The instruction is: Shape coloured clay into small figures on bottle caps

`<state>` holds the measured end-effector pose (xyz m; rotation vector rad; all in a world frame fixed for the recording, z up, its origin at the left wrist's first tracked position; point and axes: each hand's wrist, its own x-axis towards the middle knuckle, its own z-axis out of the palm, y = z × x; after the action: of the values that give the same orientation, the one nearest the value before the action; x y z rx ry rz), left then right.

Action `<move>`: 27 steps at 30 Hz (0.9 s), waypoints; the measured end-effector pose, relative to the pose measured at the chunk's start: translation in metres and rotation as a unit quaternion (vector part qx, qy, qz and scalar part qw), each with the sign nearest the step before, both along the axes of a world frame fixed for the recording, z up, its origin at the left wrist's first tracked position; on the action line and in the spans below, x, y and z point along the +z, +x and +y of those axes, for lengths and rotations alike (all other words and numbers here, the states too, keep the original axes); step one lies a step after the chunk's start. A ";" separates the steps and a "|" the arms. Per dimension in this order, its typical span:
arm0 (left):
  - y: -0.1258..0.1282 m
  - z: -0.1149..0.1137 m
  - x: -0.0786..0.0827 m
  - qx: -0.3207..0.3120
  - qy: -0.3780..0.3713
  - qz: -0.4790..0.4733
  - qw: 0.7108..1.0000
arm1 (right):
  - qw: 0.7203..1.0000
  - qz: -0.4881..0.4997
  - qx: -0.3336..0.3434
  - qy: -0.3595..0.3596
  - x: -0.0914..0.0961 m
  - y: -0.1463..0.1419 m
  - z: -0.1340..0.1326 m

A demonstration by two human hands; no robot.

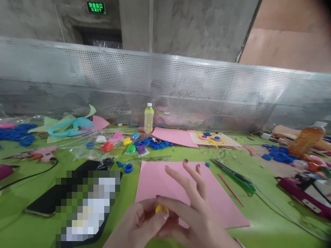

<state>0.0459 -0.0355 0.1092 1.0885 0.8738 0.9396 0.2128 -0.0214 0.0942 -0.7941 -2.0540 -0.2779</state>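
Both hands meet at the bottom centre over the near edge of a pink paper sheet [165, 179]. A small yellow lump [160, 208], like soft clay, is pinched between them. My left hand [138, 224] has its fingers curled around the lump. My right hand [199, 217] presses its thumb on the lump while its other fingers stretch up and apart over the pink sheet.
A green table [258, 227] holds a black phone [49, 201], small bags of coloured clay [130, 148], blue bottle caps [155, 144], a drink bottle [148, 118], green-handled scissors [238, 177], a pink stick [230, 189], a pink glue gun [43, 154] and more paper. A perforated metal screen [181, 93] runs behind.
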 end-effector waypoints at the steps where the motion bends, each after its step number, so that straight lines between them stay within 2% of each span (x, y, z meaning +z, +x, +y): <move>1: 0.001 0.001 0.002 0.010 -0.004 0.000 1.000 | 1.000 -0.014 0.006 -0.005 0.003 0.000 0.002; 7: 0.006 0.010 0.001 0.038 -0.056 -0.036 0.997 | 0.997 -0.030 0.052 -0.041 0.023 0.002 0.019; 13: 0.009 0.021 -0.001 0.072 -0.045 -0.047 0.995 | 0.983 -0.104 0.119 -0.090 0.041 0.010 0.044; 19: 0.012 0.030 -0.007 0.098 -0.027 -0.082 0.991 | 0.980 -0.100 0.137 -0.106 0.036 0.005 0.065; 23: 0.013 0.031 -0.009 0.112 -0.057 -0.121 0.985 | 0.974 -0.099 0.148 -0.141 0.035 0.005 0.073; 27: 0.016 0.032 -0.007 0.100 -0.066 -0.127 0.985 | 0.972 -0.110 0.160 -0.135 0.035 0.008 0.076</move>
<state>0.0615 -0.0037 0.1027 0.7581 0.8301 1.1427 0.2203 0.0541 0.1290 -0.5965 -2.4254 0.1030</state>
